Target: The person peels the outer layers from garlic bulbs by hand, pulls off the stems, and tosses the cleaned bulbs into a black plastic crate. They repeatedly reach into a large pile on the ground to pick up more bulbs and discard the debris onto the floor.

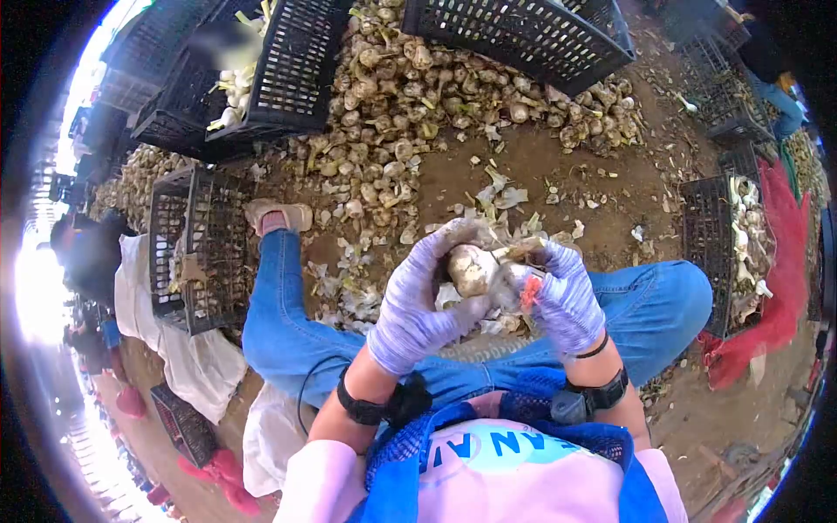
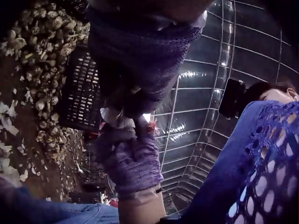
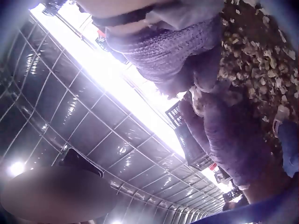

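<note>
In the head view, a whitish, dirt-marked garlic bulb [image 1: 472, 269] is held up between two gloved hands above the lap. My left hand [image 1: 414, 296], in a striped knit glove, grips it with fingers behind and thumb in front. From the other side my right hand [image 1: 567, 301] closes its curled fingers on the bulb's stem side. A red-orange bit [image 1: 530, 292] shows at the right fingertips; I cannot tell what it is. The left wrist view shows pale garlic skin [image 2: 117, 117] between the gloves. Both gloves meet around the garlic [image 3: 198, 100] in the right wrist view, mostly covering it.
Loose garlic bulbs [image 1: 384, 105] lie heaped on the dirt floor ahead, with peeled skins [image 1: 501, 192] nearer. Black crates stand at the back left [image 1: 292, 65], back middle [image 1: 523, 39] and left [image 1: 214, 248]. Another crate [image 1: 706, 235] with garlic and red netting [image 1: 780, 270] stands right.
</note>
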### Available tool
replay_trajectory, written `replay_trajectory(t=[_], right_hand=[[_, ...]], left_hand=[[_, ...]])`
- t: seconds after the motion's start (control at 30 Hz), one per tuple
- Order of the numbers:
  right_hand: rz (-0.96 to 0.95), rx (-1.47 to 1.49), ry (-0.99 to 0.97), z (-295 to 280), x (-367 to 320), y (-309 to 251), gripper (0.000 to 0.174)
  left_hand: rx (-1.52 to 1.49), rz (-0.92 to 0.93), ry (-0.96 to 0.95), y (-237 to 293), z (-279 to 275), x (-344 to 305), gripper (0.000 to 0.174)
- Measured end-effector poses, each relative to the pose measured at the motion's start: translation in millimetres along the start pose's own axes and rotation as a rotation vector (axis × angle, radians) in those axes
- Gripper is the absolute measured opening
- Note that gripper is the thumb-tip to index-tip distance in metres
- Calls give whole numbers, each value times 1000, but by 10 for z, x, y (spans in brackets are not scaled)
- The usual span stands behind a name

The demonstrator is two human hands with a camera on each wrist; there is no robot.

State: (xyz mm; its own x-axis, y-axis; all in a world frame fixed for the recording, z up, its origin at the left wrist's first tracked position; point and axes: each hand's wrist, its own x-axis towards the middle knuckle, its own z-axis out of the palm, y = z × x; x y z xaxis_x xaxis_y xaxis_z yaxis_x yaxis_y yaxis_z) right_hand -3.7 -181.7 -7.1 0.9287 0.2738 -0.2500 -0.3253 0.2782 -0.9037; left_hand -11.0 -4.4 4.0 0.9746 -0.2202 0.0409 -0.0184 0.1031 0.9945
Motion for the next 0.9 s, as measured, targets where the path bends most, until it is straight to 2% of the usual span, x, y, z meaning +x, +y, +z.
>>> replay_trajectory(t=[0.03, 0.07, 0.13, 0.2, 0.27, 0.3, 0.33, 0.4, 0.53, 0.57, 0.6, 0.67, 0.7, 0.73, 0.8, 0.87, 0.9], right_hand=[[-16, 22, -35, -14, 5, 11, 24], [-19, 21, -38, -16, 5, 17, 24], [-70, 34, -48, -20, -5, 33, 27], [-126, 26, -61, -26, -17, 113, 30], [-175, 60, -78, -13, -15, 193, 32], [-79, 268, -98, 11, -40, 137, 33], [-76, 269, -99, 3, -24, 195, 33], [-116, 276, 86, -9, 24, 327, 33], [-35, 95, -27, 54, -13, 196, 31], [104, 431, -12, 73, -7, 184, 30], [103, 431, -13, 48, 1, 205, 30], [-627, -949, 22, -24, -4, 274, 32], [-182, -208, 22, 74, -34, 271, 36], [-180, -206, 26, 86, -48, 254, 36], [84, 769, 4, 97, -57, 213, 45], [113, 842, -40, 87, -36, 144, 42], [138, 912, -83, 75, -23, 111, 39]], left_hand=[[-230, -79, 30, 11, 10, -8, 61], [-229, -76, 31, -9, 3, -24, 61], [-524, -325, 36, -57, 0, -40, 59], [-478, -330, 99, -97, 22, -51, 56], [-790, -612, -96, -216, -107, -42, 61], [-599, -705, 3, -260, -30, 1, 72], [-563, -660, -9, -248, -31, 27, 66], [-105, -211, 236, -200, 106, 57, 53], [-142, -271, 191, -254, 153, 25, 42], [-310, -279, 190, -215, 140, 71, 40], [-480, -286, 189, -189, 129, 100, 38], [-482, -313, 182, -204, 102, 101, 37], [-557, -301, 165, -201, 106, 107, 39], [-633, -287, 146, -199, 106, 114, 41], [-650, -303, 153, -253, 82, 116, 43], [-824, -294, 44, -236, 73, 134, 47], [-828, -383, -55, -228, -17, 128, 54]])
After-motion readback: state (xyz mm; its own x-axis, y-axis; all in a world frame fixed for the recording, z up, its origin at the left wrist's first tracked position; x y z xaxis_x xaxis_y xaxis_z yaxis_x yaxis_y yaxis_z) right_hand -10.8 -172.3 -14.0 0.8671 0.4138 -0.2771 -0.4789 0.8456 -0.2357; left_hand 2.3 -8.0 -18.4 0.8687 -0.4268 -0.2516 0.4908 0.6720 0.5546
